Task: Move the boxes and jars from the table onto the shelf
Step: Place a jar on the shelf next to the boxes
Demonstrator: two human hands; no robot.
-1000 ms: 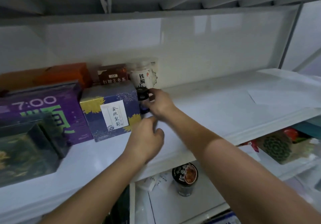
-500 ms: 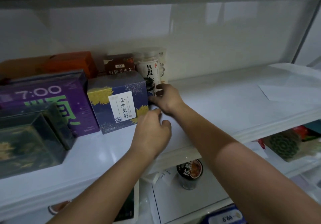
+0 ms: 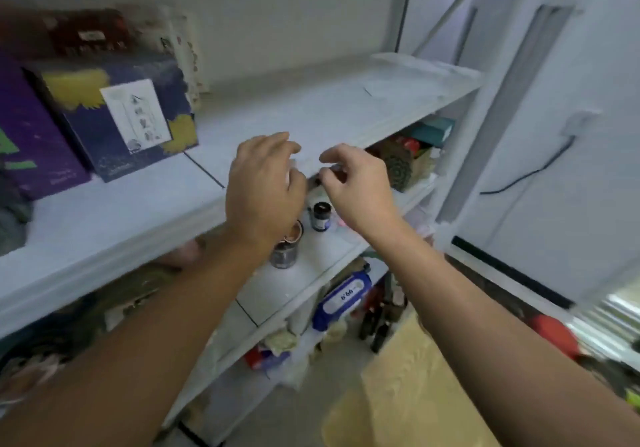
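While hands [image 3: 265, 185] [image 3: 358, 188] hover at its edge, shelf [image 3: 311, 110] stretches open.

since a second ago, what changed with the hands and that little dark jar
The right hand let go of the small dark jar it held beside the blue box. It and the left hand drew back to the front edge of the shelf, empty. I cannot make out the jar in the blur. The blue box and purple box stayed put.
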